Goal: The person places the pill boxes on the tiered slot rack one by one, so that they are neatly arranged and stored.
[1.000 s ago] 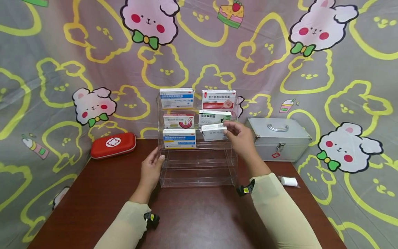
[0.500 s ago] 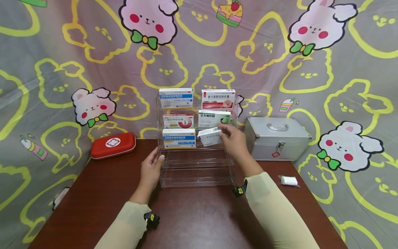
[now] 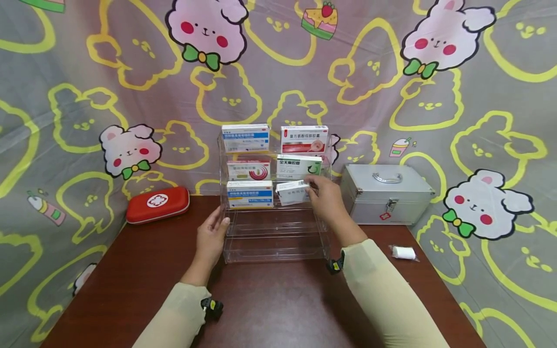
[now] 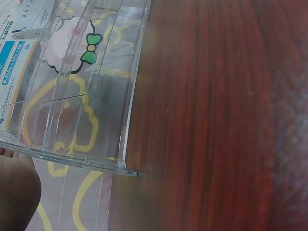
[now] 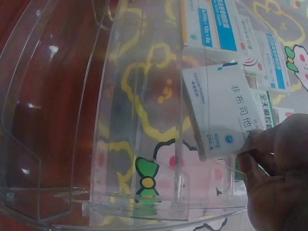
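A white medicine box [image 3: 292, 193] is pinched at its right end between the thumb and fingers of my right hand [image 3: 327, 198]. It leans slightly at the third tier of a clear acrylic display rack [image 3: 278, 252]; the right wrist view shows its printed front [image 5: 219, 110]. My left hand [image 3: 212, 237] holds the rack's left side, thumb in front, other fingers partly hidden. Left of the white box stands a blue-and-white medicine box [image 3: 250, 195]. One tier higher are a green-and-white box [image 3: 299, 166] and a red-and-white box with pink rings [image 3: 249, 170].
On the top tier sit another blue-and-white box [image 3: 245, 138] and a red-and-white box [image 3: 304, 139]. A silver case [image 3: 387, 195] stands right of the rack, a red first-aid pouch [image 3: 158, 205] left. A wrapped white roll [image 3: 404, 253] lies at the table's right.
My right hand has moved left and slightly down with the white box, which tilted and then became a little more level. The left hand keeps its place on the rack.
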`<state>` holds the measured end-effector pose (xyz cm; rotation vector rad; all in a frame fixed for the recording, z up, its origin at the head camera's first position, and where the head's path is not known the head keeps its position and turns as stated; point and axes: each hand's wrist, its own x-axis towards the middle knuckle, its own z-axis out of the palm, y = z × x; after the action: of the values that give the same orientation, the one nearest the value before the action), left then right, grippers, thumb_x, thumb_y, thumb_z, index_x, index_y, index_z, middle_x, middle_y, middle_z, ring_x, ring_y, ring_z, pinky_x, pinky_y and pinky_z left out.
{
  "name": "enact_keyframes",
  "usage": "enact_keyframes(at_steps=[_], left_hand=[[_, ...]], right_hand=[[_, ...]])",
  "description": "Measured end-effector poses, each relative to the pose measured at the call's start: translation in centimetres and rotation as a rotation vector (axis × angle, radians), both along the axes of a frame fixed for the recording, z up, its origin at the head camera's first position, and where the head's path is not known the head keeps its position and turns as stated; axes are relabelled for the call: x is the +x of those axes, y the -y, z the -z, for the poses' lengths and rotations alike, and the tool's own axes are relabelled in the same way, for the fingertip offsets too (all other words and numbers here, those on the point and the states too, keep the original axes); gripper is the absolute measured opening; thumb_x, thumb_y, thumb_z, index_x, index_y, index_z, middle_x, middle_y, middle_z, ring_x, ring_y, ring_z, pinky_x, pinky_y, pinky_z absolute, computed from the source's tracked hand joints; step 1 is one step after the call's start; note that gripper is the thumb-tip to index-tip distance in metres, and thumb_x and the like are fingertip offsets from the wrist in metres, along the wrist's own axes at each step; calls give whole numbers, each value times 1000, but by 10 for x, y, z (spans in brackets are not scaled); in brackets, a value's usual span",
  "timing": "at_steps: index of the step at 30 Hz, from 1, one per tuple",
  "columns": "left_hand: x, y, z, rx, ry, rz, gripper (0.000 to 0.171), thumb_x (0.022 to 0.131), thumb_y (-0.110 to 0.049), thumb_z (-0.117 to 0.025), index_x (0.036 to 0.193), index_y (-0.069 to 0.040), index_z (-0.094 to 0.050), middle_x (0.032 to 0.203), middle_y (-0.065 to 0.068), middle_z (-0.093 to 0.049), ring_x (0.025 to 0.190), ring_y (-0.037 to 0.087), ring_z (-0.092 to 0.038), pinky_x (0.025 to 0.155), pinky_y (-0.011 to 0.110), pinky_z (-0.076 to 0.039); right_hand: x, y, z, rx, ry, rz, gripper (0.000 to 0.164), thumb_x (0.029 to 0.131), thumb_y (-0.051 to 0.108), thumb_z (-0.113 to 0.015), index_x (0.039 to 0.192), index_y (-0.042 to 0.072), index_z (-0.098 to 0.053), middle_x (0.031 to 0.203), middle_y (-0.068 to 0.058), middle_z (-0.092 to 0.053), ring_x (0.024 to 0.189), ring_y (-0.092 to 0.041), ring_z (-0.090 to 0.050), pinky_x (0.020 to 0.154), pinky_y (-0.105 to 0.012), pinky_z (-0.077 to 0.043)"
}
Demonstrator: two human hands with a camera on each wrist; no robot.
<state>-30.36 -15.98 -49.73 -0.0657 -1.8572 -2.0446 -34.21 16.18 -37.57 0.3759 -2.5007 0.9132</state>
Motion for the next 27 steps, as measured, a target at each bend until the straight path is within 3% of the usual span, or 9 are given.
enact_keyframes(at_steps=[8, 20, 27], left_hand=[[0, 0, 0, 14, 3, -1, 54, 106, 3, -64, 158, 7, -50, 161, 26, -53, 151, 31, -50, 107, 9, -50], [2, 2, 0, -5, 54, -2, 54, 108, -2, -65, 160, 1, -52, 162, 21, -54, 151, 31, -49, 106, 8, -50], [3, 2, -3, -26, 49, -4, 54, 107, -2, -65, 159, 3, -52, 161, 23, -54, 151, 32, -50, 105, 7, -50]], right_hand=[[2, -5, 3, 174, -105, -26, 25, 101, 4, -74, 124, -3, -74, 123, -22, -77, 118, -40, -73, 105, -54, -59], [-1, -7, 10, 214, -139, -14, 22, 97, -1, -76, 119, -1, -75, 123, -22, -78, 119, -42, -71, 107, -55, -57], [8, -12, 8, 211, -100, 10, 34, 101, 7, -75, 134, 0, -73, 137, -22, -74, 132, -41, -67, 117, -56, -53]])
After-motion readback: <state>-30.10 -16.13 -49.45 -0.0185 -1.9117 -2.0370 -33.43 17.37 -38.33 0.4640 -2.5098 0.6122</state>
